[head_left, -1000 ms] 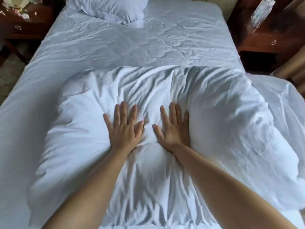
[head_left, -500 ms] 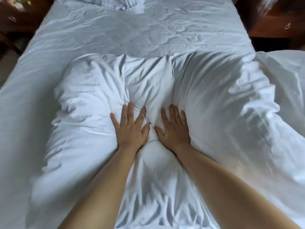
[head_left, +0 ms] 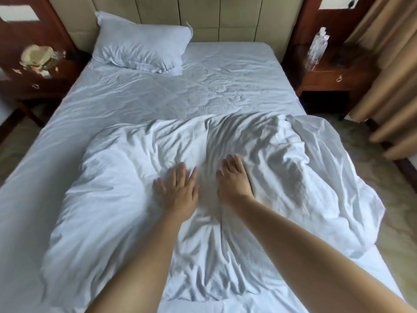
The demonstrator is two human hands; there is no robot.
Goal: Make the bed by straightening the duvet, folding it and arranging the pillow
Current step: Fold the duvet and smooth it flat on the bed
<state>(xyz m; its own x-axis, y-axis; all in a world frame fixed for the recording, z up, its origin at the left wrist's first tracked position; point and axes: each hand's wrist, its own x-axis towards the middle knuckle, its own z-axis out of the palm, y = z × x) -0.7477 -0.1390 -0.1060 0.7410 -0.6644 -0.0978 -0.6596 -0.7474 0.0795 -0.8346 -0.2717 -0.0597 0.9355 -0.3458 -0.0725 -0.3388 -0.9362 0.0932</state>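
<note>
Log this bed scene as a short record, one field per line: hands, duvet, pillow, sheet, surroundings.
left hand: flat on the duvet, fingers spread, blurred
right hand: flat on the duvet, fingers straight
duvet: white, crumpled, bunched on the near half of the bed, its right edge hanging over the side
pillow: one, at the head on the left side, leaning against the headboard
sheet: wrinkled, bare between pillow and duvet
nightstands: one on each side; clear bottles on the right one
curtain: tan, far right
</note>
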